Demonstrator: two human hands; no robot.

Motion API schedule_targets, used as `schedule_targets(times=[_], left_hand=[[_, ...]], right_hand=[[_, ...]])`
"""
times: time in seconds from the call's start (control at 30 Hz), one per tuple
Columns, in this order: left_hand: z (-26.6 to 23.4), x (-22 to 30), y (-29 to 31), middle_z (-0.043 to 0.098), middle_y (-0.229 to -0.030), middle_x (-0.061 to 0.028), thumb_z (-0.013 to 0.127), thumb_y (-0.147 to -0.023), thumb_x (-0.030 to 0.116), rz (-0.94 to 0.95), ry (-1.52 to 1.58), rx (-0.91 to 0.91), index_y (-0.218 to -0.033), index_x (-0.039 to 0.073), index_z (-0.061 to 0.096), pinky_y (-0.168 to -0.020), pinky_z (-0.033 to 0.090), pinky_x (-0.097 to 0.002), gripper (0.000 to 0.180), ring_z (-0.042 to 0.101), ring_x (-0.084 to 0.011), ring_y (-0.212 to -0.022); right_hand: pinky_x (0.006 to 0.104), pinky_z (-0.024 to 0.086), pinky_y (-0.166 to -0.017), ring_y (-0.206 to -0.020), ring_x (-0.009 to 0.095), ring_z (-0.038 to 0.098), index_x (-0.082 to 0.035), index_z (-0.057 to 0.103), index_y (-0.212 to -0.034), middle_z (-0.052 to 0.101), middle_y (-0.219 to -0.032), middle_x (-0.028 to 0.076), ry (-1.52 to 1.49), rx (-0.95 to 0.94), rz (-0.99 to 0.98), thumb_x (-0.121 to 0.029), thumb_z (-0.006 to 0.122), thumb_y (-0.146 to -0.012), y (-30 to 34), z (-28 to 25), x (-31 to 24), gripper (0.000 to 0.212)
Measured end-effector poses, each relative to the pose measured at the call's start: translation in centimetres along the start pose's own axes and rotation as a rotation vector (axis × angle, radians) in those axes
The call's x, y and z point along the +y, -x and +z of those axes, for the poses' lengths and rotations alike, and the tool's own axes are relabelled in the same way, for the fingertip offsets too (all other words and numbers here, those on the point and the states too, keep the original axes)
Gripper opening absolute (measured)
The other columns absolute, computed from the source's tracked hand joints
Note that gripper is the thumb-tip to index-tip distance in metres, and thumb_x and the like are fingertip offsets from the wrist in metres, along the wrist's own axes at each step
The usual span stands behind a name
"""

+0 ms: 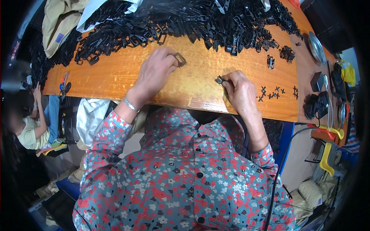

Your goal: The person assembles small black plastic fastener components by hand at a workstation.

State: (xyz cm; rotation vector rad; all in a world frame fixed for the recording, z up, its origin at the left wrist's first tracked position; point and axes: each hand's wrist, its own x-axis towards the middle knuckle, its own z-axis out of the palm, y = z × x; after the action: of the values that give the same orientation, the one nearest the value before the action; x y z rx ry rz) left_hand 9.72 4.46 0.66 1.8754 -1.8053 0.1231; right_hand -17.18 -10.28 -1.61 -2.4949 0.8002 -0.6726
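In the head view, the left hand (156, 71) is over the middle of the wooden table (142, 82), thumb and fingers narrowed on a black frame-shaped piece (180, 60) at its right side. Over to the right hand (242, 91), nearer the table's near edge: a tight pinch there, fingertips on a small dark piece (219, 79) that points left. Just right of that hand, small black crosses (275, 94) lie scattered on the wood! Across the far side, a great heap of black parts (192, 23). Far right, a round metal dish (317, 48); out left, a pair of scissors (63, 84) lies near the edge.
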Motion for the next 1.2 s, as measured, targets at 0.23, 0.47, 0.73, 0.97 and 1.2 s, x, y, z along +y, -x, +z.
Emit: schedule_targets(times=[0.23,0.47,0.73,0.97,1.2], left_hand=[[-0.2,0.5,0.7,0.067,-0.118,-0.0148,0.07,-0.091,0.004,0.019,0.093,0.051,-0.098,0.004,0.066,-0.084,0.055,-0.0419,0.008,0.066,-0.0369,-0.104],[-0.2,1.8,0.8,0.066,-0.122,-0.0182,0.071,-0.09,0.0,-0.025,0.22,0.185,-0.111,0.003,0.069,-0.085,0.056,-0.041,0.021,0.066,-0.0379,-0.107],[-0.1,-0.2,0.1,0.068,-0.108,-0.0139,0.072,-0.088,0.005,-0.042,0.057,0.07,-0.111,0.004,0.071,-0.088,0.052,-0.0438,0.023,0.064,-0.037,-0.103],[0.2,-1.3,-1.2,0.066,-0.1,-0.0141,0.073,-0.088,0.01,-0.103,0.085,-0.058,-0.107,0.004,0.072,-0.086,0.05,-0.0448,0.019,0.063,-0.0376,-0.1],[0.1,-0.7,-1.3,0.066,-0.09,-0.0103,0.083,-0.083,0.014,-0.326,0.323,0.047,-0.096,0.004,0.072,-0.07,0.054,-0.0371,0.02,0.067,-0.0256,-0.077]], right_hand=[[0.047,0.054,-0.068,-0.078,0.038,0.069,-0.007,0.07,-0.098,0.067,-0.091,0.014,0.0,-0.004,0.009,-0.01,0.077,-0.088,-0.2,0.2,-0.1,0.012],[0.0471,0.054,-0.069,-0.079,0.038,0.069,-0.007,0.07,-0.097,0.067,-0.091,0.014,0.001,0.0,-0.004,-0.011,0.076,-0.089,-0.2,0.2,-0.1,0.011],[0.0471,0.054,-0.069,-0.08,0.038,0.069,-0.007,0.069,-0.096,0.067,-0.091,0.014,0.004,-0.013,0.009,-0.011,0.077,-0.088,-0.3,0.1,-0.2,0.012],[0.047,0.054,-0.07,-0.08,0.038,0.069,-0.007,0.069,-0.097,0.068,-0.092,0.014,-0.005,-0.006,0.01,-0.01,0.078,-0.087,-0.3,0.1,-0.2,0.014],[0.0469,0.054,-0.07,-0.08,0.037,0.069,-0.007,0.069,-0.096,0.068,-0.092,0.014,-0.023,-0.014,0.041,-0.01,0.078,-0.087,-0.4,0.1,-0.2,0.013]])
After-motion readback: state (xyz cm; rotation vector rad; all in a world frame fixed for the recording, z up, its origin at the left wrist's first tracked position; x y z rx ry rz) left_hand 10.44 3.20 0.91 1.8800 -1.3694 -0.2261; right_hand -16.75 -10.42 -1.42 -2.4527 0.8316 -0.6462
